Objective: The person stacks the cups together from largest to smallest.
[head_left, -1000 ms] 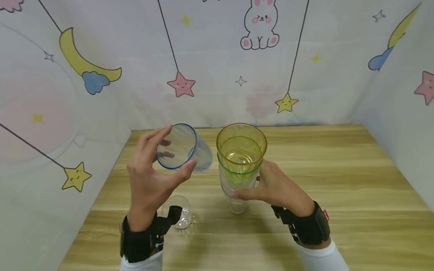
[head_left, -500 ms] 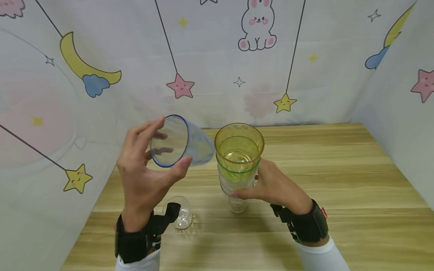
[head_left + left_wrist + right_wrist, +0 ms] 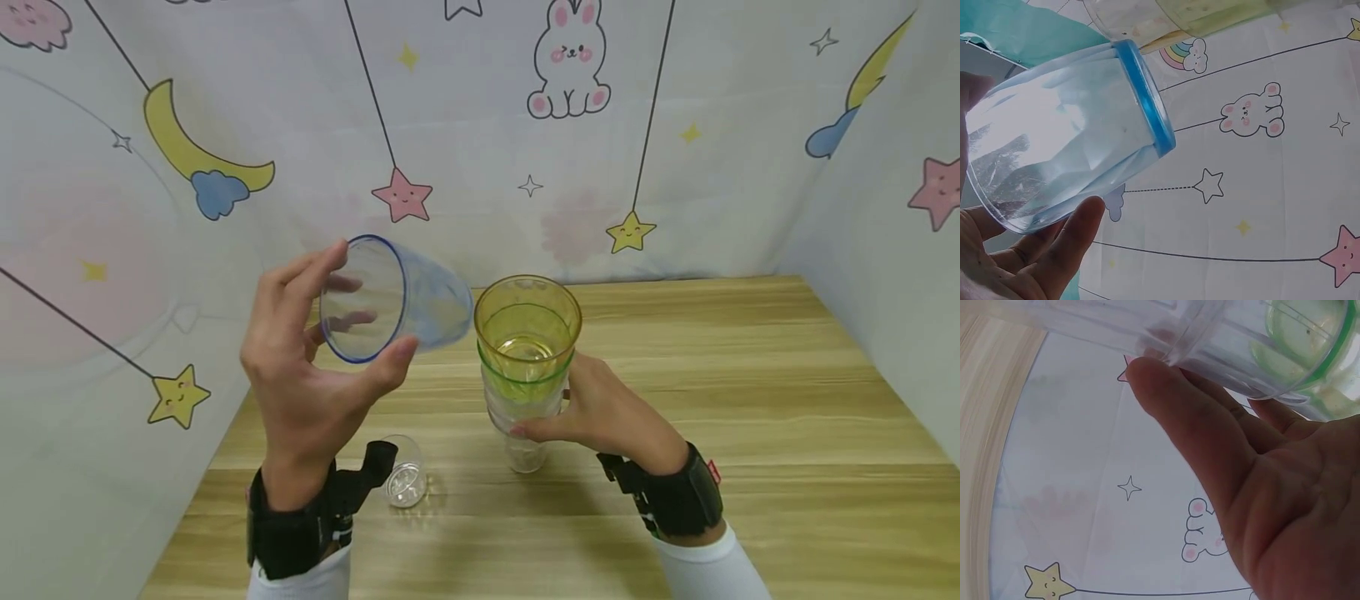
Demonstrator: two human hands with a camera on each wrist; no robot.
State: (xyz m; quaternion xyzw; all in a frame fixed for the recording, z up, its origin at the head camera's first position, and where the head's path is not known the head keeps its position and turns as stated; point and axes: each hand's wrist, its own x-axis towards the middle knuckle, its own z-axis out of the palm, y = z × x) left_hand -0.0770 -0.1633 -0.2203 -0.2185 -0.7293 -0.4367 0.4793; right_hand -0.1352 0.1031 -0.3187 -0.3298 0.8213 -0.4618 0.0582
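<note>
My left hand (image 3: 296, 375) holds a see-through blue cup (image 3: 433, 300) by its rim, thumb below and fingers on the far side. The cup is tipped nearly onto its side, mouth toward me and left. Its base points right, close to a stack of nested cups. In the left wrist view, the base of the blue cup (image 3: 1150, 103) shows as a thick blue band. My right hand (image 3: 600, 417) grips the upright stack around its clear lower part (image 3: 527, 454). A yellow cup (image 3: 528, 321) tops it, with a green-rimmed cup (image 3: 525, 390) beneath.
One clear cup (image 3: 406, 483) stands on the wooden table (image 3: 712, 375), partly behind the left wrist's camera mount (image 3: 367, 471). A white cloth backdrop (image 3: 480, 208) printed with stars, a moon and a rabbit closes off the back and sides.
My left hand has moved up and to the left with the blue cup, which has tipped further toward level. My right hand and the stack have stayed almost still.
</note>
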